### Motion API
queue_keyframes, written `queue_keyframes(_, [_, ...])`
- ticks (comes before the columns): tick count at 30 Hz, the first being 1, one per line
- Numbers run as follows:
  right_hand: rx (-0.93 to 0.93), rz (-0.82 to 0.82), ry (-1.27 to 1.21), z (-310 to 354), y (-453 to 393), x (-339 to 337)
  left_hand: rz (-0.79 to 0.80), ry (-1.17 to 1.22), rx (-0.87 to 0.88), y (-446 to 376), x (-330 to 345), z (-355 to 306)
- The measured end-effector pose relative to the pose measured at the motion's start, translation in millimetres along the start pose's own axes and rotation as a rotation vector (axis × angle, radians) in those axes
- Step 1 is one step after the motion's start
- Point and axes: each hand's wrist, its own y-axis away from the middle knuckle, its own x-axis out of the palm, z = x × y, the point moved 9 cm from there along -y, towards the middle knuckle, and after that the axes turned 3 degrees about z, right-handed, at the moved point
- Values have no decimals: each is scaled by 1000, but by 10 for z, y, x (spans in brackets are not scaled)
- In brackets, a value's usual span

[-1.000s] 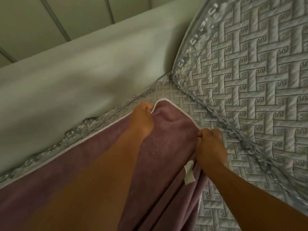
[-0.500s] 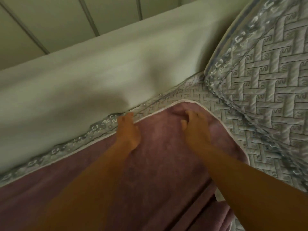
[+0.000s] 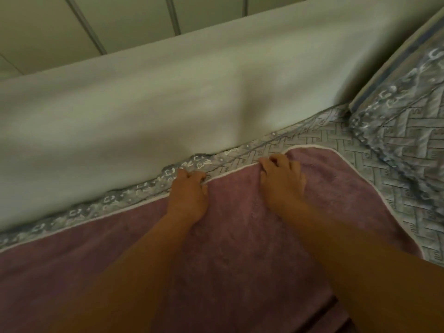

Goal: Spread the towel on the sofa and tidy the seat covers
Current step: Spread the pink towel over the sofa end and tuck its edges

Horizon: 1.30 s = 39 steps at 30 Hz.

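A mauve towel (image 3: 240,251) with a thin white trim lies flat on the grey quilted seat cover (image 3: 324,133) of the sofa. Its rounded far right corner sits just to the right of my hands. My left hand (image 3: 188,195) rests at the towel's far edge, fingers curled over the trim where it meets the cover's lace border. A little to the right, my right hand (image 3: 282,181) has its fingers bent and pinches the same edge. Both forearms reach across the towel and hide part of it.
The pale green backrest (image 3: 144,104) rises directly behind the towel's far edge. A second quilted cover with a lace border (image 3: 408,111) drapes over the raised part at the right. A panelled wall (image 3: 120,20) stands behind the sofa.
The towel's bunched right side has been laid out flat. Both hands moved from the corner to its far edge, first pressing flat, now curled on the trim. The view shifted left.
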Motion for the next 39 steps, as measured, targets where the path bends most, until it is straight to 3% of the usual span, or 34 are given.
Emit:
queue_keyframes(4, [11, 14, 8, -69, -91, -77, 1, -6, -34, -10, -61, 63])
queue_keyframes(9, [186, -21, -4, -331, -183, -274, 174, -242, -136, -54, -31, 122])
queue_keyframes(12, [265, -38, 30, -471, -203, -354, 177, -240, -181, -86, -16, 143])
queue_keyframes(19, [211, -78, 62, -553, -364, -392, -103, 27, -186, -36, -25, 122])
queue_keyframes(26, [280, -103, 116, -680, -415, -429, -235, 163, -228, 33, -34, 163])
queue_keyframes(34, [78, -282, -75, -596, -568, -725, -455, 287, -157, -233, -410, -54])
queue_keyframes(39, [110, -296, -157, -588, -853, -834, -482, 291, -135, -499, -453, -179])
